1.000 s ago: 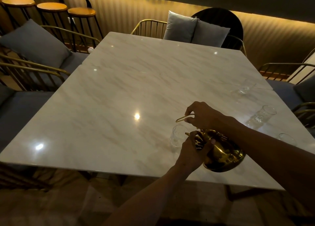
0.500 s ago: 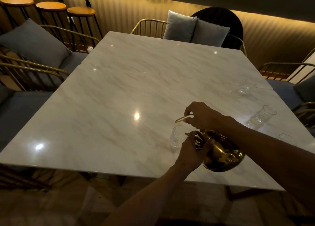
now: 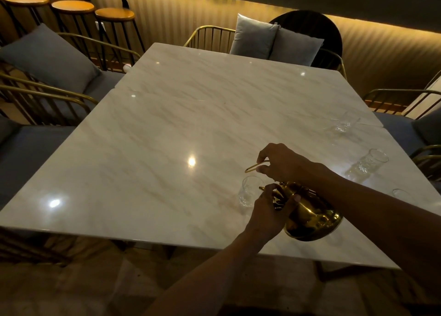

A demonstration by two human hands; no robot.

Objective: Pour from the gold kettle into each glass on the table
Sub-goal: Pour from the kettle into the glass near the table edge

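The gold kettle (image 3: 312, 216) is tilted to the left over the near right part of the marble table (image 3: 167, 137), its top toward a small clear glass (image 3: 249, 190). My right hand (image 3: 284, 163) grips the kettle's thin gold handle from above. My left hand (image 3: 269, 210) is curled around the kettle's upper part, thumb on its body. The spout is hidden behind my left hand. A tall glass (image 3: 367, 164) stands at the right, another glass (image 3: 343, 123) farther back, and a low glass (image 3: 401, 193) shows beside my right forearm.
Gold wire chairs with grey cushions (image 3: 274, 40) ring the table. Three round stools (image 3: 71, 7) stand at the back left. The table's near edge (image 3: 143, 239) runs just in front of me.
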